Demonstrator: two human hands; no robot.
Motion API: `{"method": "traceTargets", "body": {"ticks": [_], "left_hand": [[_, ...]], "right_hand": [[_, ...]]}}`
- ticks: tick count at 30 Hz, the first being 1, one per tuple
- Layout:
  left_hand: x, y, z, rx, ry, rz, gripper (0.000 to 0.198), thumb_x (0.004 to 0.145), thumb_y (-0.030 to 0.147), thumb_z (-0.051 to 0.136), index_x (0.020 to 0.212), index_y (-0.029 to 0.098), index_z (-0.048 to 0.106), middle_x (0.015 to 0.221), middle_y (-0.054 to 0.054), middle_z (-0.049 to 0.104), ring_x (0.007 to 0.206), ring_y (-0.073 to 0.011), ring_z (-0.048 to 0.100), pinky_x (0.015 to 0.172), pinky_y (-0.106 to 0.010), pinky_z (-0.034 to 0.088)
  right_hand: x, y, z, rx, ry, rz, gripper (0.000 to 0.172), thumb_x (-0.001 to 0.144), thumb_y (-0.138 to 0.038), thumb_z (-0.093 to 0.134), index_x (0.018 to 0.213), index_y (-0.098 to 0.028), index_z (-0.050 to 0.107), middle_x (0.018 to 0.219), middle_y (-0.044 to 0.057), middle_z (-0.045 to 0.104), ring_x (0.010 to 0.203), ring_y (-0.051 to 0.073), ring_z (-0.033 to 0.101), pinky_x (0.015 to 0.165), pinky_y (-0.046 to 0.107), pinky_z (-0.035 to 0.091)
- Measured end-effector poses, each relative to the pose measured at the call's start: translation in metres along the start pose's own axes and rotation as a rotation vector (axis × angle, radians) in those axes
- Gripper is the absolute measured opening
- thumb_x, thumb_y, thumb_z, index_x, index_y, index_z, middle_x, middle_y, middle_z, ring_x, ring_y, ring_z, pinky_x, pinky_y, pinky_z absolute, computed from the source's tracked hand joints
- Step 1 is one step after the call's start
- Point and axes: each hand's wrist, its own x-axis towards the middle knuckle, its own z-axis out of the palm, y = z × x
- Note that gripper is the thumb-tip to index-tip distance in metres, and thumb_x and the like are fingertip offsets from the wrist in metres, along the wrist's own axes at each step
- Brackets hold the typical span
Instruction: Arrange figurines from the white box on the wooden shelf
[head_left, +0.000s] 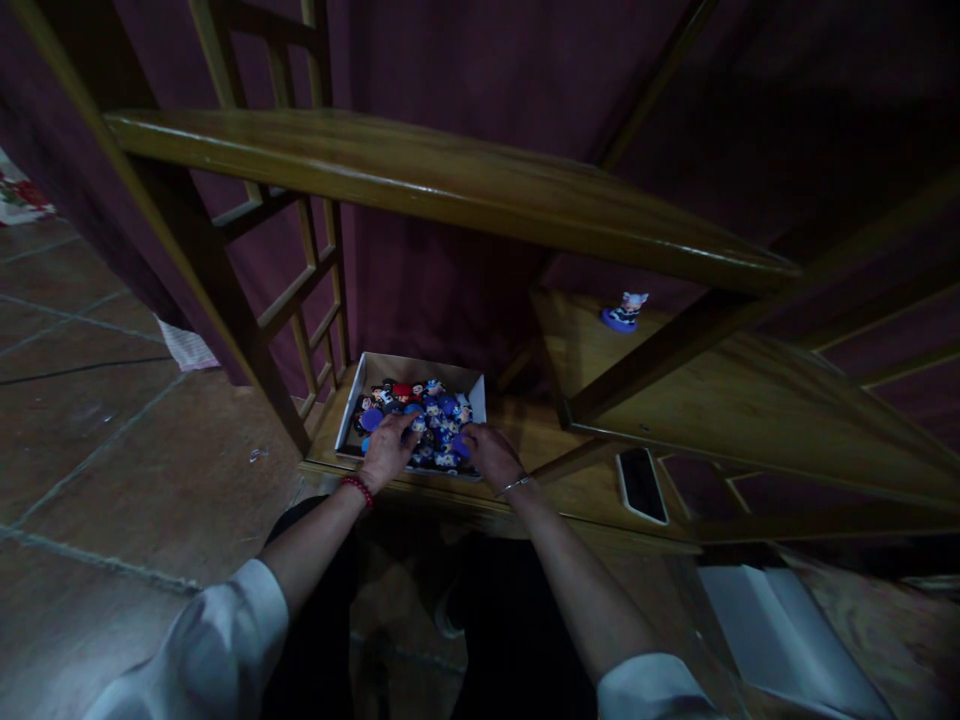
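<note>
A shallow cardboard box (352,405) full of small toy figurines (442,410) stands on the low wooden shelf. Most of the figurines are blue and white on round purple or blue bases; some at the back are dark or red. My left hand (388,448), with a red bead bracelet at the wrist, reaches into the box, its thumb and fingers closed about a figurine (418,425). At the box's right front, my right hand (491,456), below which sits a thin bangle, pinches a figurine by its purple base (461,445). Fingers partly hide both.
A single figurine (622,312) stands on the higher shelf (675,390) to the right. Lower down lies a phone (642,485). A thick wooden board (450,180) crosses above the box, and a lattice side (300,290) borders it on the left.
</note>
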Motion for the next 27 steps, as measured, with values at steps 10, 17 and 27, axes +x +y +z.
{"method": "traceTargets", "body": {"ticks": [10, 17, 27], "left_hand": [[0.006, 0.010, 0.000, -0.167, 0.038, -0.129, 0.035, 0.072, 0.023, 0.054, 0.106, 0.019, 0.056, 0.098, -0.006, 0.060, 0.090, -0.0167, 0.055, 0.083, -0.030, 0.042], [0.010, 0.034, -0.002, -0.383, 0.076, -0.206, 0.033, 0.068, 0.022, 0.058, 0.100, 0.017, 0.056, 0.090, -0.004, 0.062, 0.080, -0.0148, 0.057, 0.074, -0.028, 0.045], [0.001, 0.046, -0.007, -0.930, -0.090, -0.479, 0.038, 0.073, 0.020, 0.052, 0.110, 0.014, 0.050, 0.068, 0.001, 0.058, 0.056, -0.0073, 0.054, 0.056, -0.020, 0.047]], "right_hand": [[-0.005, -0.005, 0.012, 0.192, 0.161, 0.118, 0.024, 0.080, -0.027, 0.041, 0.093, -0.022, 0.060, 0.092, 0.002, 0.064, 0.084, 0.014, 0.058, 0.079, 0.025, 0.039], [-0.003, -0.003, 0.023, 0.294, 0.240, 0.163, 0.025, 0.080, -0.031, 0.041, 0.095, -0.023, 0.059, 0.096, 0.001, 0.063, 0.085, 0.014, 0.058, 0.080, 0.026, 0.041], [-0.007, -0.007, 0.036, 0.712, 0.105, 0.262, 0.030, 0.080, -0.023, 0.033, 0.106, -0.026, 0.048, 0.103, -0.001, 0.058, 0.056, 0.007, 0.059, 0.056, 0.020, 0.049]]}}
